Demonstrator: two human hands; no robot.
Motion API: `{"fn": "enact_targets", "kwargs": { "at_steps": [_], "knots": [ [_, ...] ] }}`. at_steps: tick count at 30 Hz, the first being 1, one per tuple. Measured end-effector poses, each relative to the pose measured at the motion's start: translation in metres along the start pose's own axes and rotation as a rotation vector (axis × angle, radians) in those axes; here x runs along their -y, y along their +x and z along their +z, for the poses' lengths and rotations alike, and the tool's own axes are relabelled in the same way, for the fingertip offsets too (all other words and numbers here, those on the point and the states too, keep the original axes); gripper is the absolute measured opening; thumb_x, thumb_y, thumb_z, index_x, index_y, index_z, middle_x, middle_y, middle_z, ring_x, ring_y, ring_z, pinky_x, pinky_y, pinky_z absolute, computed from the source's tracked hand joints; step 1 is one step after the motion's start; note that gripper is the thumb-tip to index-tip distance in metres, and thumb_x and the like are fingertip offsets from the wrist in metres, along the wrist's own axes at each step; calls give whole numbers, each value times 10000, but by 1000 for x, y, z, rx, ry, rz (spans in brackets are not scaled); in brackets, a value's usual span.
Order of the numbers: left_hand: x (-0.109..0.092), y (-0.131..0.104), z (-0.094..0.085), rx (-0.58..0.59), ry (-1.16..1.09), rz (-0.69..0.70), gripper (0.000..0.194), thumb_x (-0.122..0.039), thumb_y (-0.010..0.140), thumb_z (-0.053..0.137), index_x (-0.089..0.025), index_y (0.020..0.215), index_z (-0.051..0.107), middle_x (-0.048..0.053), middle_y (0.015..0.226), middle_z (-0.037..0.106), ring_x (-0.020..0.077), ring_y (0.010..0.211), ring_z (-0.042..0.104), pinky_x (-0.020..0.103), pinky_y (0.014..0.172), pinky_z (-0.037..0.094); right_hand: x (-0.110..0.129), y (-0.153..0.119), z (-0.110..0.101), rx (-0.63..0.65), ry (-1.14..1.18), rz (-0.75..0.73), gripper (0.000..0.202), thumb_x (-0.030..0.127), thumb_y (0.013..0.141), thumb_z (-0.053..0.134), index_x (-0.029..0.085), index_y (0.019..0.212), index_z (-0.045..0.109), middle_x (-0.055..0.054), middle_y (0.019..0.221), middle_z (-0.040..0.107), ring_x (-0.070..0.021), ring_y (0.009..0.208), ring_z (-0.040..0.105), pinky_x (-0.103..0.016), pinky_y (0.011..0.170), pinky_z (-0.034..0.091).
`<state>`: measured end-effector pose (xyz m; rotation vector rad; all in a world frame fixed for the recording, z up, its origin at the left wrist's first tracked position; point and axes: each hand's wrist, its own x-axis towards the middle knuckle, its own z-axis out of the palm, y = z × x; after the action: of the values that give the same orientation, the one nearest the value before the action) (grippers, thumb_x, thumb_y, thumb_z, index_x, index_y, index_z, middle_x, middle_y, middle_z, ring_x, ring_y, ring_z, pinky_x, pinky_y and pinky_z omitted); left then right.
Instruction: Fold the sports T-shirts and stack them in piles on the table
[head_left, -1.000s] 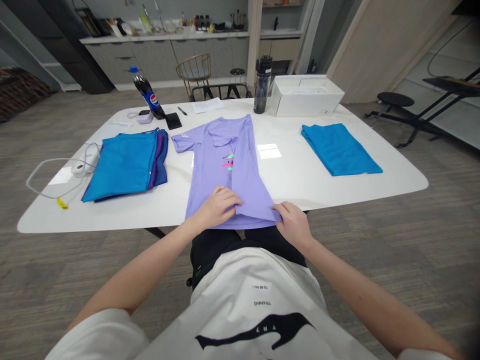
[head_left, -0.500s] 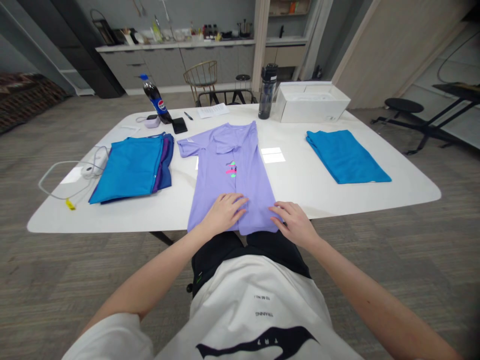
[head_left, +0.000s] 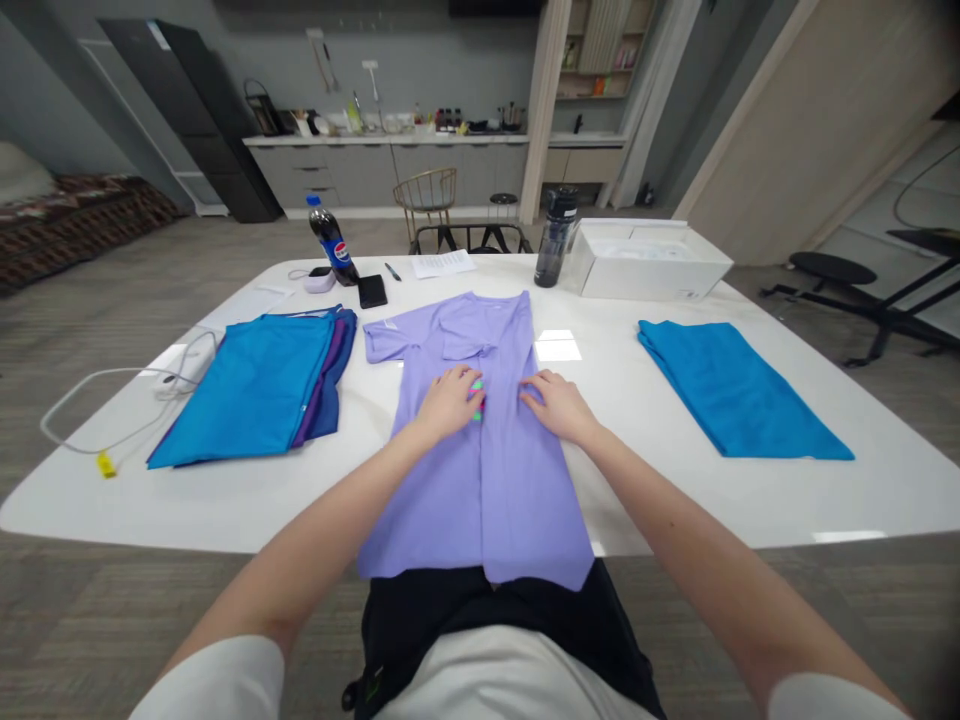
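A lavender short-sleeved shirt (head_left: 442,500) lies on the white table, its hem hanging over the near edge toward my lap. One sleeve spreads out at the left; the right side is folded inward along its length. My left hand (head_left: 450,400) rests on the shirt's middle, fingers loosely bent and apart, partly covering a small pink and green print. On the folded right part, near its outer edge, my right hand (head_left: 559,405) touches the cloth with its fingers apart. Neither hand visibly grips the fabric.
A stack of blue and purple folded clothes (head_left: 255,385) lies left, beside a white cable (head_left: 90,375). A folded blue garment (head_left: 739,390) is at right. Along the back stand a cola bottle (head_left: 330,240), a black wallet-like item (head_left: 372,291), a dark water bottle (head_left: 555,240) and a white box (head_left: 652,260).
Both hands have moved from near the hem up the shirt to its middle, the left one now over the print. The camera view has tilted upward.
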<state>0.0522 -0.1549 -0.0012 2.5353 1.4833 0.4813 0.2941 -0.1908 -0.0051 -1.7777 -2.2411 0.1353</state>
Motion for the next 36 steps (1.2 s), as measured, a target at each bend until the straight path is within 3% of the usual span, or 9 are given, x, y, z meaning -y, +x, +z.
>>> {"fn": "enact_targets", "kwargs": {
  "at_steps": [4,7,10,15,18,22,27,31,36],
  "knots": [
    [39,70,8,-75,46,-95,444,-392,1010,488,-209,1411,541,144,1483,533,294,1356,514,448,1101,410,-19,46,7,29,-64,-14,367,441,1057,450,249,1268,679,-111,1226,689,-283,1140,623,-387,891,453],
    [67,116,15,-89,74,-184,464,-401,1037,418,-207,1452,497,157,1511,511,300,1381,489,462,1124,372,-30,67,12,79,-52,-6,351,438,1060,433,238,1108,717,-75,1034,750,-248,977,679,-347,838,448],
    [89,156,22,-64,106,-282,489,-384,1037,404,-204,1490,448,177,1474,542,320,1343,509,494,1092,375,-43,101,15,46,-21,89,326,419,1050,435,236,1161,681,-68,956,756,-235,848,684,-328,771,456],
    [115,202,31,-1,143,-336,385,-344,995,485,-212,1339,598,173,1351,618,344,1280,528,515,1055,367,-74,194,25,-104,-33,258,486,374,996,494,233,1460,522,-168,1269,620,-321,1091,608,-398,857,487],
    [126,216,31,1,89,-309,277,-276,997,465,-236,1151,691,128,1234,671,310,1220,573,478,1040,370,-93,239,33,-86,-37,314,498,386,971,524,240,1447,549,-191,1327,544,-373,1175,535,-474,897,487],
    [138,221,29,-114,15,-285,280,-282,1021,429,-231,1147,674,98,1202,666,263,1125,621,411,981,418,-108,261,44,-149,-47,276,335,335,992,460,187,1187,688,-193,1247,559,-365,1175,503,-498,935,466],
    [156,200,25,-112,117,-330,316,-351,1016,445,-227,1225,647,139,1290,625,317,1212,560,470,1009,398,-101,267,48,-182,-59,342,331,264,984,420,189,1192,665,-191,1215,571,-366,1133,516,-538,936,433],
    [184,163,11,-129,264,-433,416,-375,1003,435,-183,1347,568,214,1381,567,391,1274,490,575,1056,314,-65,285,50,-221,-39,268,358,218,977,400,179,1241,639,-193,1274,553,-366,1195,487,-542,981,397],
    [214,127,-15,-69,378,-538,426,-303,994,395,-131,1345,562,238,1281,627,409,1232,503,576,1017,325,16,319,70,1,104,-36,428,307,987,480,227,1393,586,-154,1343,561,-331,1233,501,-473,1005,427]
  ]
}}
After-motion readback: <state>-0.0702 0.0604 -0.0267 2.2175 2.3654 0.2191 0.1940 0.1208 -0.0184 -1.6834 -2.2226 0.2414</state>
